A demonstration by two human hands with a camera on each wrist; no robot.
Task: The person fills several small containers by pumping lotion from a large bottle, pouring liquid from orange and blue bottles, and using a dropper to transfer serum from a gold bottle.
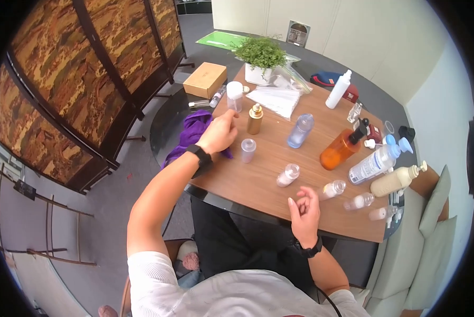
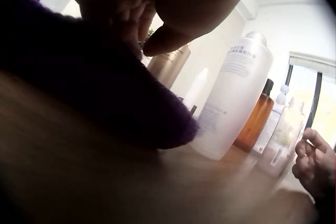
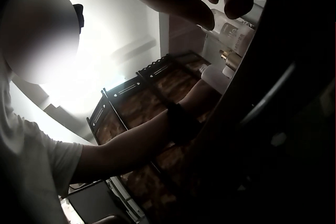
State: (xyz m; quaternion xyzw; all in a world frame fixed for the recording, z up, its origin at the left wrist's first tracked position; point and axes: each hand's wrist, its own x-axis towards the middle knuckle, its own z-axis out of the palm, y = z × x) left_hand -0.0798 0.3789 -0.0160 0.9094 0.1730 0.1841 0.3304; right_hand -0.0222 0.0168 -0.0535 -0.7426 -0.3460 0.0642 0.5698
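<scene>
My left hand [image 1: 219, 133] reaches over the table's left side, beside a purple cloth [image 1: 190, 133] and just below a clear bottle with a white cap [image 1: 234, 96]; whether the fingertips touch that bottle is unclear. A gold pump bottle [image 1: 255, 120] and a small clear bottle [image 1: 248, 150] stand to its right. In the left wrist view the cloth [image 2: 105, 87] lies close under the fingers, which hang bent. My right hand [image 1: 305, 216] hovers near the front edge with loosely curled fingers and nothing in them, between two small clear bottles [image 1: 288, 175] [image 1: 332, 189].
A blue-tinted bottle [image 1: 300, 130] stands mid-table. An amber pump bottle [image 1: 340, 150], a clear bottle with a blue pump [image 1: 374, 165] and a beige one [image 1: 394, 181] crowd the right. Behind are a potted plant [image 1: 259, 55], white sheets [image 1: 276, 99] and a cardboard box [image 1: 205, 79].
</scene>
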